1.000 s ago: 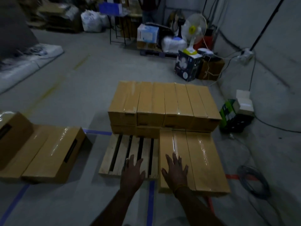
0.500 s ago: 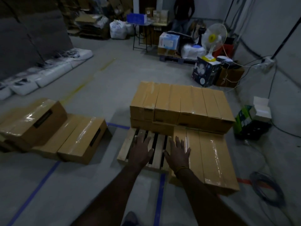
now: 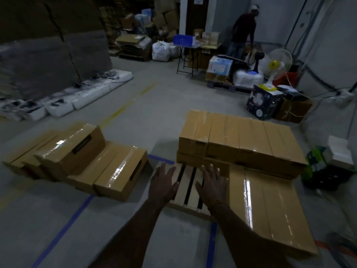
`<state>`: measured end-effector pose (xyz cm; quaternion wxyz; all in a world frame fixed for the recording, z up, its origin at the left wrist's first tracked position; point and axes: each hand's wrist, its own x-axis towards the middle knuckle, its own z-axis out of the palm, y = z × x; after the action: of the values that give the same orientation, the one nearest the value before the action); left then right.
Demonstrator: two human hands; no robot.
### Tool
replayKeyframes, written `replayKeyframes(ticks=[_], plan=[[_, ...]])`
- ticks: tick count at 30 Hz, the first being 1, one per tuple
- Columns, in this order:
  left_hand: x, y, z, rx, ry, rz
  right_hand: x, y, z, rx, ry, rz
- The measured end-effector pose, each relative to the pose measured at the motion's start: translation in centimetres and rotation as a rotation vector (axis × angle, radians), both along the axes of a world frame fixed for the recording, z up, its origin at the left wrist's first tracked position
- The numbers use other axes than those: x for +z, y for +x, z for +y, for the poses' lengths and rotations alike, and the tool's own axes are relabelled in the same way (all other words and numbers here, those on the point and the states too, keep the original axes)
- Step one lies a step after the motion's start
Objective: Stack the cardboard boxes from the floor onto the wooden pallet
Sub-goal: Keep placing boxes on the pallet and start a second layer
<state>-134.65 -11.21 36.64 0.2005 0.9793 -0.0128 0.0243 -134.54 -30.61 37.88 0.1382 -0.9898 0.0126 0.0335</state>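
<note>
Head view looks down over two bare forearms stretched forward above a grey concrete floor [image 3: 170, 117]. Left hand [image 3: 164, 182] and right hand [image 3: 212, 183] are both held flat, palms down, fingers straight and spread wide, holding nothing; they appear to hover over the near bare slats of the wooden pallet [image 3: 188, 192], though whether either one touches the wood cannot be told from this angle. On the pallet, the far part carries a two-layer stack of cardboard boxes [image 3: 237, 140] set side by side, long and narrow, with glossy tape on top. Just in front of that stack, on the right part of the pallet, a lower single layer of long boxes [image 3: 270, 207] runs toward the camera, beside the right forearm. Left of the pallet, on the floor, lies a separate group of cardboard boxes [image 3: 119, 171], with one taller box [image 3: 73, 146] resting on others behind it; these are near the pallet but apart from it. Blue tape lines [image 3: 63, 231] cross the floor beneath the arms. Farther back stand a white pedestal fan [image 3: 276, 68] on a dark carton, a small metal table [image 3: 188, 53], white sacks along the left wall, and another person [image 3: 243, 29] beside piled cartons.
</note>
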Motion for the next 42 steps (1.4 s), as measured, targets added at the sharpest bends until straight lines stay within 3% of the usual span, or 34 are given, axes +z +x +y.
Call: replayKeyframes(ticks=[8, 15, 26, 42], plan=[[1.7, 1.1, 15.7, 0.069, 0.043, -0.031, -0.5, 2.7, 15.9, 0.134, 0.032, 0.014], [2.4, 2.3, 24.3, 0.136, -0.010, -0.030, 0.4, 4.9, 26.2, 0.244, -0.001, 0.026], [-0.6, 8.2, 35.0, 0.281, -0.050, 0.069, -2.1, 13.3, 37.2, 0.344, -0.013, 0.070], [-1.2, 26.8, 44.9, 0.305, -0.046, 0.151, -2.9, 32.3, 47.3, 0.363, 0.015, 0.118]])
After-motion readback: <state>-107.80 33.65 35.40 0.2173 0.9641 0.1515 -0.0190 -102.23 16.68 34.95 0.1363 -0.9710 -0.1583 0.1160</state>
